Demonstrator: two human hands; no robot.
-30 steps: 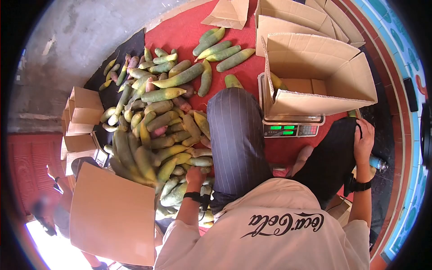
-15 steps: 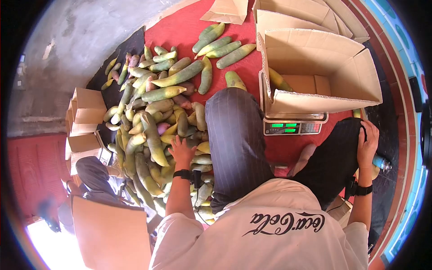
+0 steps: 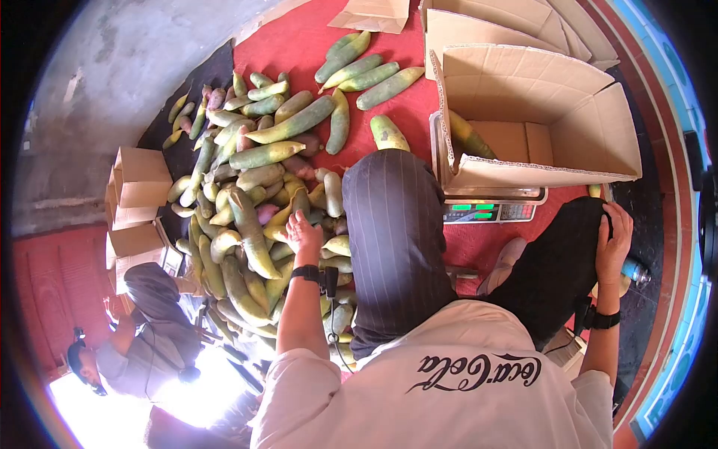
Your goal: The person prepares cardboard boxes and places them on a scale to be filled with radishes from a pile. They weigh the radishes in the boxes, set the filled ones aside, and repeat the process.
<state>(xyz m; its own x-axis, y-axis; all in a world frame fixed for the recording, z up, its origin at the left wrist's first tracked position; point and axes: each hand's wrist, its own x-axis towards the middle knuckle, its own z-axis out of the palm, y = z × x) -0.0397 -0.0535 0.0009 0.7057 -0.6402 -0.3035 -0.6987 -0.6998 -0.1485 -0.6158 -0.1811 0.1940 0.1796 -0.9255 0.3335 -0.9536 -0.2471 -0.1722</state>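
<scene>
Left hand [image 3: 303, 232] is spread wide, empty, laid on the heap of long, smooth green-yellow fruits [image 3: 247, 224] on the red floor. Right hand [image 3: 613, 243] is rested flat on a knee, nothing held. One fruit [image 3: 465, 135] is seen in the cardboard box [image 3: 538, 172] on the scale [image 3: 490, 212]; the bulk is judged unpacked.

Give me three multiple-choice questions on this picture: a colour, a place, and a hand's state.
1. The scale's display glows: A red, B green, C blue.
2. The open cardboard box stands: A on the scale, B on a shelf, C on a lap.
3. Over the fruit pile, the left hand is: A shut on a knife, B holding a flap, C open, holding nothing.
B: green digits show. A: the scale's platform sits under it. C: it lies flat, nothing in its grip.
</scene>
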